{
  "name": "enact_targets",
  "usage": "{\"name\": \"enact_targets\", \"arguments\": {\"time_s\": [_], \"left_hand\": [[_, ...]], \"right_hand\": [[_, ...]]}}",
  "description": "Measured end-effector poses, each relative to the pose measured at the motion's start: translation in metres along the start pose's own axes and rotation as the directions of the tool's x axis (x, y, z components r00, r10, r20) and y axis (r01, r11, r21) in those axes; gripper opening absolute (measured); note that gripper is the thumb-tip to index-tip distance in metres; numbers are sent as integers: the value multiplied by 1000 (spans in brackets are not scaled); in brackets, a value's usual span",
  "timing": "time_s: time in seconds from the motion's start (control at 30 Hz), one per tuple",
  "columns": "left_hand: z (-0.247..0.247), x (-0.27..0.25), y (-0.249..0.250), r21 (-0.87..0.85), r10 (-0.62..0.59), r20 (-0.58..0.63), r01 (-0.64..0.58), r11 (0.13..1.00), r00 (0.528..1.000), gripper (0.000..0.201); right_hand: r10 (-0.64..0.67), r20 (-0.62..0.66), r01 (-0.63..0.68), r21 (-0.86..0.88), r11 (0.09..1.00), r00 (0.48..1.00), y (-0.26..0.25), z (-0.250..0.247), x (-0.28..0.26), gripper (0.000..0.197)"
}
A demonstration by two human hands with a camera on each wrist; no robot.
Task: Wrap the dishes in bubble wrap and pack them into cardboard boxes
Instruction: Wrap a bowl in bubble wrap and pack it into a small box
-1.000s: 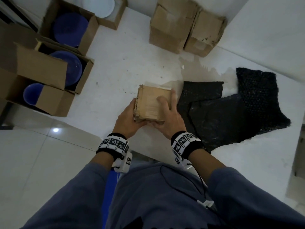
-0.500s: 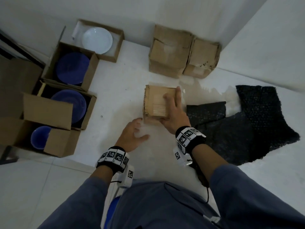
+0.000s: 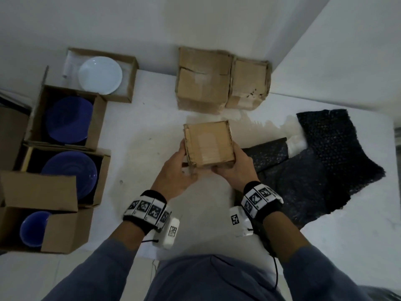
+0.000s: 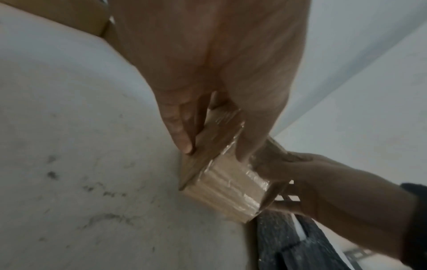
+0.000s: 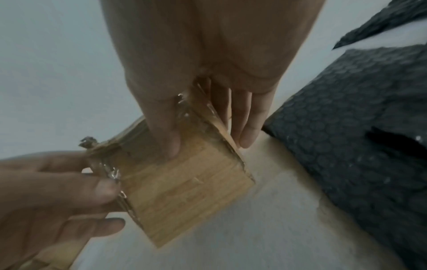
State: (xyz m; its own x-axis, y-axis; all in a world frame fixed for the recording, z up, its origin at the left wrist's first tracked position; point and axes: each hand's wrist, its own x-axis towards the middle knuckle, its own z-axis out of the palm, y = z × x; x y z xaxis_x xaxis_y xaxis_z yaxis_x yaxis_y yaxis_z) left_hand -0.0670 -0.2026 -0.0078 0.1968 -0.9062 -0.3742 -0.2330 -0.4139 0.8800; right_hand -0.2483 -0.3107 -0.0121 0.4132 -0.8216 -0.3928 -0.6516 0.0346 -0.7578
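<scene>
The left hand (image 3: 173, 172) and the right hand (image 3: 235, 168) grip a small taped cardboard box (image 3: 209, 144) from both sides above the white surface (image 3: 141, 131). Black bubble wrap (image 3: 321, 161) lies just right. Two closed boxes (image 3: 221, 79) stand behind. At left, open boxes (image 3: 99, 118) hold blue dishes (image 3: 69, 119) and a white plate (image 3: 100, 75).

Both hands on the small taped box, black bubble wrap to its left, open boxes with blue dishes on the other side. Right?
Wrong side. In the head view the black bubble wrap lies to the right of the small taped box, and the open boxes with blue dishes sit on the left. The left hand and right hand do both hold it.
</scene>
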Motion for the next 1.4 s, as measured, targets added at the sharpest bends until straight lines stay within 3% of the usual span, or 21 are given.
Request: {"name": "enact_targets", "arguments": {"time_s": [0.13,0.27,0.4,0.47,0.53,0.67,0.73,0.83,0.93,1.03,1.17,1.3,1.4], "left_hand": [[0,2,29,132,108,-66,-99,986,992,98],[-1,27,86,214,318,-166,-280,936,933,91],[-7,85,141,170,451,-131,-428,888,883,72],[-6,122,154,172,474,-110,-453,875,873,75],[-2,157,156,150,449,-96,-433,889,888,80],[9,205,140,243,380,-92,-349,905,920,84],[15,210,130,278,321,-90,-286,917,943,86],[22,207,118,316,341,-149,-282,906,928,88],[25,205,116,270,347,-221,-285,920,912,63],[32,200,112,180,250,-247,-209,961,936,28],[38,180,94,15,160,-188,-160,987,969,43],[42,130,68,156,181,-24,-175,972,983,18],[44,88,37,180,107,107,-125,976,989,21]], "right_hand": [[-124,-127,132,61,989,984,-11,-34,-12,73],[-206,-299,228,41,973,932,-43,-79,-5,66],[-232,-434,267,19,964,870,-69,-118,34,62],[-233,-484,263,-6,965,844,-73,-133,60,62],[-220,-496,230,-43,972,840,-74,-146,85,58],[-153,-440,122,-98,988,885,-63,-155,126,50],[-88,-398,54,-94,994,913,-55,-152,136,58],[-69,-392,53,-50,997,917,-46,-145,138,67],[-72,-418,82,6,997,906,-40,-139,135,70],[-47,-447,54,5,999,893,-36,-132,133,61],[65,-451,-91,-36,995,890,-30,-125,122,38],[206,-383,-223,-1,975,901,-13,-112,91,33],[207,-240,-214,-5,977,949,3,-98,53,24]]}}
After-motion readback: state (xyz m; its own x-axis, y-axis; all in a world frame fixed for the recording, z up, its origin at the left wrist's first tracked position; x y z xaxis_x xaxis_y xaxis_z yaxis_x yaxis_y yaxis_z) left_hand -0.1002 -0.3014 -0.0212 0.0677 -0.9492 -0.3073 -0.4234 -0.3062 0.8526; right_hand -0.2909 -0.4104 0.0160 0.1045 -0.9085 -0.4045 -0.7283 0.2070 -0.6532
